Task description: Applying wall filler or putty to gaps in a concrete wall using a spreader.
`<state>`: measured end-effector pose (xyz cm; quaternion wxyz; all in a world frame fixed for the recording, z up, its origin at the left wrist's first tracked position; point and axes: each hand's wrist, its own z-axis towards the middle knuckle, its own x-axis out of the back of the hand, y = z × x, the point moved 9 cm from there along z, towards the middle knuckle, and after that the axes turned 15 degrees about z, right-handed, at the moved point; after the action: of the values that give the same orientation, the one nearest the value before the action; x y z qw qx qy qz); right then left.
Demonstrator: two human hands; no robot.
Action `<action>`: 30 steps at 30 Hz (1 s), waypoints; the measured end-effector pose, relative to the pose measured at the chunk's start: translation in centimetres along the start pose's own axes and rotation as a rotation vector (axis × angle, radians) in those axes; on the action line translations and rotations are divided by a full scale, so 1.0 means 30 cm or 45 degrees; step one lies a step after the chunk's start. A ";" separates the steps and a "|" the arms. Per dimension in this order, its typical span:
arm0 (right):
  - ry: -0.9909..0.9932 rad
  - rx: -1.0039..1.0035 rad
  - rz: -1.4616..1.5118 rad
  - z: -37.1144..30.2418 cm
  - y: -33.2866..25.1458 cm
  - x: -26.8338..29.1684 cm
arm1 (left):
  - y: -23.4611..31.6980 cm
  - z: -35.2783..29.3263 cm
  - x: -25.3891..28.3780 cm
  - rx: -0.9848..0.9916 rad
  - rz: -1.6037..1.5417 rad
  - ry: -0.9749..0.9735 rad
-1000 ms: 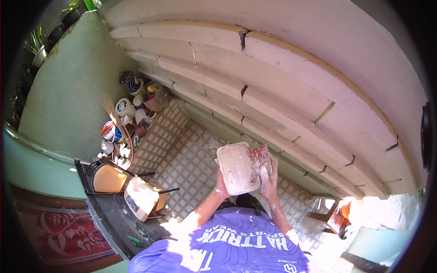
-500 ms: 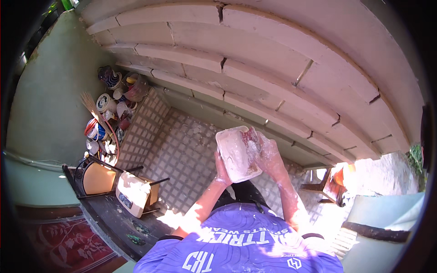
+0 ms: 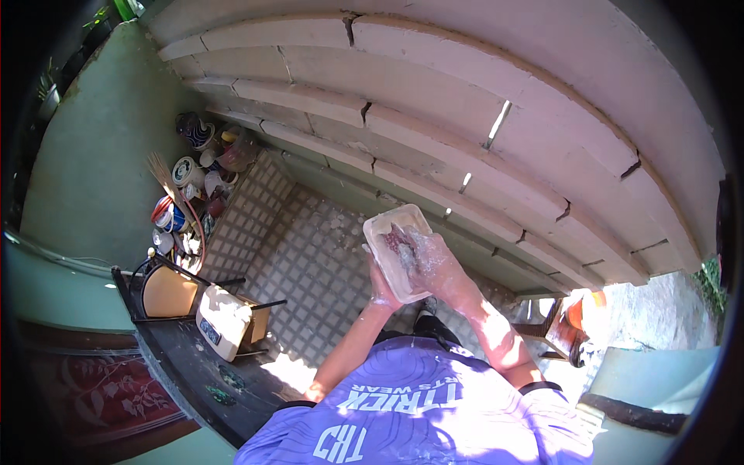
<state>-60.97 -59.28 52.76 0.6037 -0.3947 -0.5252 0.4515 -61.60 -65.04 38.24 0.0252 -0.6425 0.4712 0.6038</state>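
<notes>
A whitish, smeared rectangular tub (image 3: 411, 288) is held in front of my body, its open top facing me. My left hand (image 3: 381, 288) is closed around the tub's left side and lower part. Over its right side, my right hand (image 3: 443, 267), coated in white powder or paste, reaches into the opening with bent fingers. By those fingers a reddish, white-smeared piece (image 3: 397, 235) shows inside the tub. The right fingertips are partly hidden, and the kind of this piece cannot be made out.
Pale stepped boards with gaps (image 3: 457, 132) stretch overhead and ahead. Buckets and cans (image 3: 186, 172) with a broom (image 3: 164, 172) stand at the left wall. A chair (image 3: 167, 291) and a pale container (image 3: 223, 322) are lower left; a wooden stand (image 3: 547, 329) is at right.
The tub has tilted and shifted slightly up and left, showing more of its inside. My right hand has moved left and further over the opening, with the reddish piece lower in it.
</notes>
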 end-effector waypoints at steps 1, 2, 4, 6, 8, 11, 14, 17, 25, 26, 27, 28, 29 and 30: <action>-0.007 0.009 0.004 0.002 0.026 0.028 | -0.016 0.015 -0.006 -0.011 0.003 0.003; 0.025 0.038 -0.092 0.005 0.052 0.068 | -0.030 0.033 -0.028 -0.049 -0.075 -0.096; 0.053 0.052 -0.191 -0.015 0.071 0.138 | -0.080 0.058 -0.070 -0.050 -0.114 -0.155; 0.289 0.040 -0.205 -0.014 0.075 0.256 | -0.116 0.086 -0.088 -0.051 -0.118 -0.157; 0.255 -0.015 -0.340 -0.002 0.063 0.318 | -0.151 0.118 -0.085 -0.018 -0.111 -0.150; 0.220 -0.135 -0.403 0.005 0.085 0.354 | -0.153 0.129 -0.096 -0.064 -0.023 -0.104; 0.100 -0.063 -0.333 0.014 0.219 0.311 | -0.131 0.156 -0.170 -0.108 0.022 -0.138; 0.184 0.103 -0.266 0.035 0.103 0.303 | -0.102 0.183 -0.153 -0.140 0.059 -0.086; 0.159 0.161 -0.202 0.122 0.085 0.183 | -0.035 0.261 -0.072 -0.016 0.021 -0.021; 0.122 0.158 -0.351 0.123 0.119 0.145 | -0.016 0.266 -0.056 -0.033 0.135 0.083; 0.139 0.149 -0.355 0.138 0.117 0.143 | -0.002 0.273 -0.043 -0.018 0.140 0.072; 0.177 0.026 -0.297 0.154 0.138 0.158 | 0.019 0.279 -0.039 -0.033 0.112 -0.001; 0.217 -0.097 -0.237 0.165 0.161 0.175 | 0.038 0.286 -0.040 -0.046 0.084 -0.075; 0.217 -0.087 -0.294 0.170 0.153 0.188 | 0.053 0.287 -0.038 -0.029 0.086 -0.083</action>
<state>-66.40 -52.56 50.67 0.6803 -0.3888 -0.5290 0.3259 -68.87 -60.09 37.68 0.0129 -0.6064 0.4847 0.6302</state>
